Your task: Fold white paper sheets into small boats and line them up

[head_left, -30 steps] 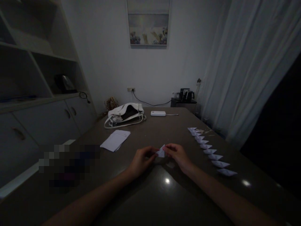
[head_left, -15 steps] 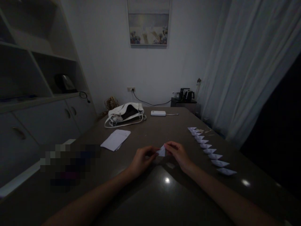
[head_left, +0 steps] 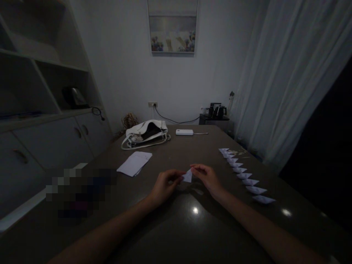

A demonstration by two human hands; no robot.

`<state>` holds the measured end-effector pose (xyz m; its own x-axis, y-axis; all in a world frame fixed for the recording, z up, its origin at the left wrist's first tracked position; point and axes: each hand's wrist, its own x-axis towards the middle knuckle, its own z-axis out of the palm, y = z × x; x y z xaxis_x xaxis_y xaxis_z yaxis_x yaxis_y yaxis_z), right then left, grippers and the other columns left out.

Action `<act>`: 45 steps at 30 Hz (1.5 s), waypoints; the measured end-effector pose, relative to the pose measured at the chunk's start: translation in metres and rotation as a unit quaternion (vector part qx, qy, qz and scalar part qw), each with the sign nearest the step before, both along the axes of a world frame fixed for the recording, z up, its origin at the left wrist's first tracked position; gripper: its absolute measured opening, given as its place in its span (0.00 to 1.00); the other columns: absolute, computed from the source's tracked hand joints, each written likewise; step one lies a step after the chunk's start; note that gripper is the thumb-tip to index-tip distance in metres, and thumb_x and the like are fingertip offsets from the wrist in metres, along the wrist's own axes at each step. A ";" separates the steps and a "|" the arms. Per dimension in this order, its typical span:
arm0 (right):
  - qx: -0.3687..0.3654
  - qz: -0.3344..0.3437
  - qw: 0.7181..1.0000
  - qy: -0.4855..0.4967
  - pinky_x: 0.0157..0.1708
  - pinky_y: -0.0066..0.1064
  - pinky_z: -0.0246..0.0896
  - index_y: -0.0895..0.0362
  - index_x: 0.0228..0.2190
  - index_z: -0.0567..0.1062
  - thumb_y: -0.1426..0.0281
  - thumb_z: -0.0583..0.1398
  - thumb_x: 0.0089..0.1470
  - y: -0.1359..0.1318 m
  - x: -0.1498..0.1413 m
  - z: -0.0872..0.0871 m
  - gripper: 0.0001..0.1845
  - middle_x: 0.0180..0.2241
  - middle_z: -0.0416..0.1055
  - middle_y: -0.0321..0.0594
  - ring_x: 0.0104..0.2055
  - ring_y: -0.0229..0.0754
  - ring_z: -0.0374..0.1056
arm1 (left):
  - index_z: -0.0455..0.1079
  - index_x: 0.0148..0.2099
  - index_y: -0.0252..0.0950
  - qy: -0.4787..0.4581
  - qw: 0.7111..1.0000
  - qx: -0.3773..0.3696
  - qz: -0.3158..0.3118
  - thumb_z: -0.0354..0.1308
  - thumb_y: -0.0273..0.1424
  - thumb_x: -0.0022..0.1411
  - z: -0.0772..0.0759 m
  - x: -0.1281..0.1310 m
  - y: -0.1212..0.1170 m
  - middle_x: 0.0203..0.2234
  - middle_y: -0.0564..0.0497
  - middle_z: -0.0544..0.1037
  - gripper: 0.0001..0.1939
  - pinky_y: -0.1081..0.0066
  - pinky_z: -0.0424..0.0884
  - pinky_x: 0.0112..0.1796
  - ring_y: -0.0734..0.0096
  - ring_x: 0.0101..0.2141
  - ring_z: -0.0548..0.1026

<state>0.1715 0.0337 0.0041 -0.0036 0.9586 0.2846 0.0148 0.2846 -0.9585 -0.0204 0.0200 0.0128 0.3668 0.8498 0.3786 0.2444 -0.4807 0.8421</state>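
Note:
A small folded piece of white paper (head_left: 188, 176), roughly triangular, is held between my two hands above the middle of the table. My left hand (head_left: 167, 184) pinches its left side with thumb and fingers. On its upper right edge, the fingertips of my right hand (head_left: 208, 180) close on the paper. To the right, several folded white paper boats (head_left: 256, 190) stand in a slanting row running away from me. A stack of white paper sheets (head_left: 134, 163) lies left of and beyond my left hand.
A white handbag (head_left: 145, 134) lies gaping on the far part of the dark table (head_left: 170, 234). Near it sits a white power bank (head_left: 184, 132) with a short cable. Black kettles (head_left: 218, 111) stand beyond the table, and a pale curtain (head_left: 277, 80) hangs at the right.
The view has shifted very slightly. Both hands keep hold of the folded paper, which stays almost in the same place with only a small shift.

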 end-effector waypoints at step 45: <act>-0.182 0.060 0.980 0.061 0.27 0.27 0.56 0.60 0.23 0.76 0.64 0.71 0.29 0.006 0.012 0.002 0.17 0.21 0.70 0.36 0.23 0.34 0.62 | 0.76 0.41 0.31 0.008 0.998 -0.010 -0.057 0.56 0.29 0.58 0.001 -0.013 0.018 0.35 0.44 0.79 0.11 0.69 0.69 0.41 0.64 0.38 0.76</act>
